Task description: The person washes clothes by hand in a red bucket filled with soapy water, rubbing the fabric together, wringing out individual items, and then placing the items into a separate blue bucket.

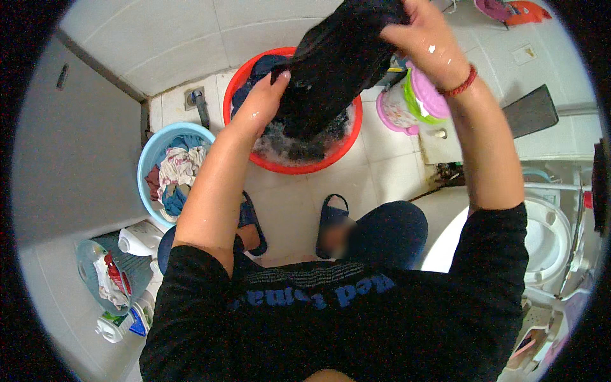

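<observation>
A wet black garment is stretched between my two hands above a red basin. My left hand pinches its left side, thumb up against the cloth. Higher and to the right, my right hand is closed on its upper right edge, with some fingers hidden. The garment's lower end hangs down into the basin. Foamy dark water fills the basin's near part, and dark blue cloth lies at its left. The exact kind of garment cannot be made out. Both forearms look wet.
Left of the basin stands a light blue tub of mixed clothes. A pink-lidded bin stands to the right. White jugs and a waste basket are at lower left. A toilet is at right. My slippered feet are below.
</observation>
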`<state>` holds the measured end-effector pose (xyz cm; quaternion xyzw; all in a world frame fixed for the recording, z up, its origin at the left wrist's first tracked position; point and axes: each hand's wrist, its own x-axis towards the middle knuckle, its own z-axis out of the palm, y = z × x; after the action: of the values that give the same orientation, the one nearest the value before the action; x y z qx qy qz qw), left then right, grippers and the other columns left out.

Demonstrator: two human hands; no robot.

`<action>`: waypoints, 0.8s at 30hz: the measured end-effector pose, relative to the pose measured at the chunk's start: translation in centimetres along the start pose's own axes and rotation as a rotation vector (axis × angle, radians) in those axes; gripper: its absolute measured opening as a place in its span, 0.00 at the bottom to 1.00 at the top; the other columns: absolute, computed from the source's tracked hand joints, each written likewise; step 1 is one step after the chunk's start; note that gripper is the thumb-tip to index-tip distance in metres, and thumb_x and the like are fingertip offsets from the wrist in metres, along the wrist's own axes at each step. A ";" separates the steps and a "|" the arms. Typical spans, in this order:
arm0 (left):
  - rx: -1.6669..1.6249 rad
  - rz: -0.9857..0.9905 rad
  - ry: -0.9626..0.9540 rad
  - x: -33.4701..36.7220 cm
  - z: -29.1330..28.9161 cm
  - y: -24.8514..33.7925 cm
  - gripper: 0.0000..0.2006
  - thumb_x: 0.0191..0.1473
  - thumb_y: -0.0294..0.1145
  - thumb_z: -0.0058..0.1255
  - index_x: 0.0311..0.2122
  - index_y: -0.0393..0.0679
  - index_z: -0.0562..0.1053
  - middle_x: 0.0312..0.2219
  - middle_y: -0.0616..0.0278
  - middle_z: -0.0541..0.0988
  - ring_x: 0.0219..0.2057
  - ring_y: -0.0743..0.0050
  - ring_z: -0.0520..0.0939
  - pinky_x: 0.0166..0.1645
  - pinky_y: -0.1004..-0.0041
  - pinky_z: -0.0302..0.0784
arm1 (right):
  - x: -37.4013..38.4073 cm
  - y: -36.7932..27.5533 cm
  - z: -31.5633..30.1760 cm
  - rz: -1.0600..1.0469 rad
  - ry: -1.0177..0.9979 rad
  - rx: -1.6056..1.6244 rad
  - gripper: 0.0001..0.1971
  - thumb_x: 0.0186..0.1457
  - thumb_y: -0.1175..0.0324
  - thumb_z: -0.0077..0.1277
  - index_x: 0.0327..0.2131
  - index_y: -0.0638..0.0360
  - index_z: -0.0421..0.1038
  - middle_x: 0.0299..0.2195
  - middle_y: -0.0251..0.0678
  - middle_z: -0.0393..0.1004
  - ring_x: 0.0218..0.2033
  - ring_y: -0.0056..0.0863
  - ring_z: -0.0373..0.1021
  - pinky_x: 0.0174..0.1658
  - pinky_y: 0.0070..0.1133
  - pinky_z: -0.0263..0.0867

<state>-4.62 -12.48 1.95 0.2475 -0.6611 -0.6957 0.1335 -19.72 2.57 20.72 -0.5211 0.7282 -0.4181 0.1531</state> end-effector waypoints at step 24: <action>1.098 -0.547 -0.559 9.2 3.8 -39.2 0.46 0.39 0.54 0.59 0.63 0.52 0.55 0.61 0.43 0.54 0.61 0.40 0.57 0.61 0.50 0.57 | -11.5 43.9 33.6 0.690 -1.098 -0.606 0.30 0.41 0.56 0.60 0.51 0.47 0.66 0.61 0.41 0.52 0.60 0.49 0.49 0.56 0.48 0.53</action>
<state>-8.83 -10.43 -38.26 0.2487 -0.8420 -0.3052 -0.3688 -20.56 2.34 -35.76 -0.4160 0.7535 0.1975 0.4692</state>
